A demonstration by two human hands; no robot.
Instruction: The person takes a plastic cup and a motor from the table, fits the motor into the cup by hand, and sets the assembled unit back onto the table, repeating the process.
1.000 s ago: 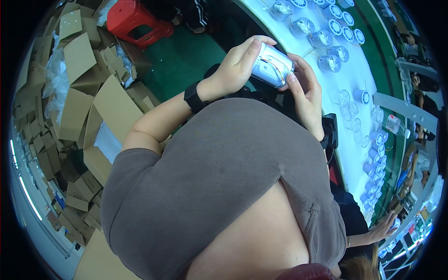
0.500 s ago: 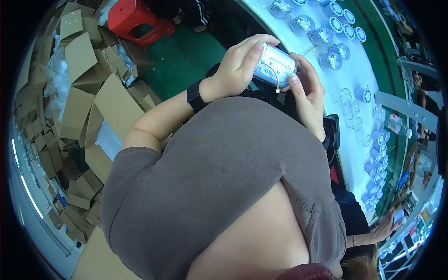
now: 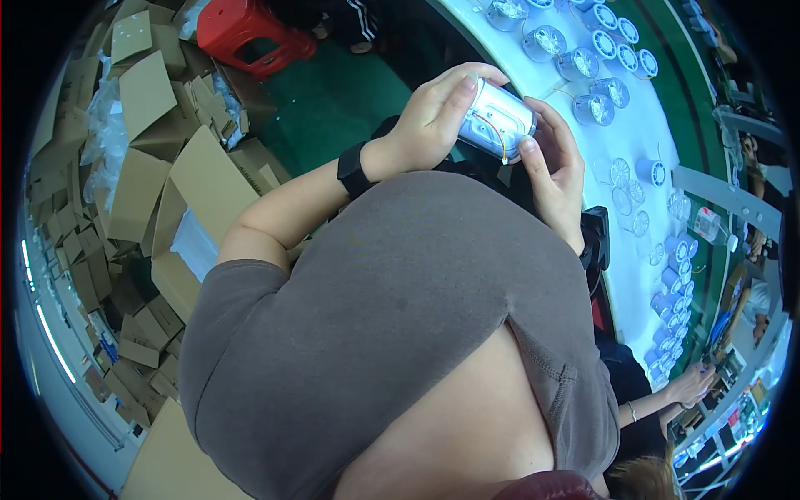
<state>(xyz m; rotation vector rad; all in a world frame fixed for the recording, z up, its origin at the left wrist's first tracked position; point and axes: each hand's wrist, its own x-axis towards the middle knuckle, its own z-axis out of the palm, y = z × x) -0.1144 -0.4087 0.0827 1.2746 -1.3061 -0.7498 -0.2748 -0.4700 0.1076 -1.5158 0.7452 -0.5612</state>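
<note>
Between my two hands, in front of my body, is a white, rounded device housing (image 3: 493,121) with a clear rim at one end. A thin orange-red wire (image 3: 493,127) with a small white connector crosses its face. My left hand (image 3: 440,110) grips the left end, thumb on top. At the other end, the fingers and thumb of my right hand (image 3: 557,162) wrap round the rim. The underside is hidden. Beyond the right hand, the white table (image 3: 550,87) carries clear cup-shaped parts (image 3: 544,43) and round white units (image 3: 604,43), some trailing wires.
Open cardboard boxes (image 3: 150,92) and plastic bags (image 3: 108,125) pile up on the left. A red stool (image 3: 250,37) stands at the upper left. Clear round covers (image 3: 621,173) and a bottle (image 3: 712,225) lie on the right. Another person's hand (image 3: 693,383) is at the lower right.
My hands and the housing have shifted only slightly in the picture, with the same hold. The other person's hand at the lower right has changed position.
</note>
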